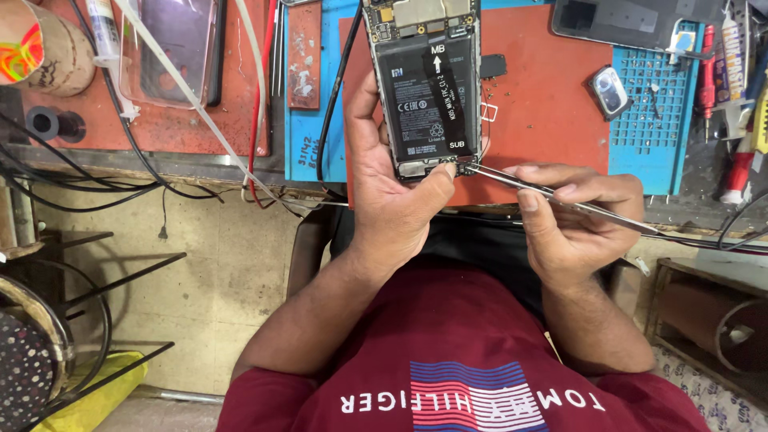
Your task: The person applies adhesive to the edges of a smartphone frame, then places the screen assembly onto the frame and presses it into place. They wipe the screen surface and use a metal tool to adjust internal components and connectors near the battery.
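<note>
Phone (pixel 424 88), back cover off, at workbench (pixel 544 104) near edge.
Left hand (pixel 392 192) grips its lower end; right hand (pixel 572 216) pinches tweezers (pixel 552 194), tips at bottom connector — needs steady, fine placement.

1. Running off the top edge above the left hand (pixel 390 200): opened phone (pixel 426 80).
2. Hiding under the right hand (pixel 572 220): tweezers' (pixel 512 181) rear.
3. Staying too small to tell: part at the tweezer tips.
</note>
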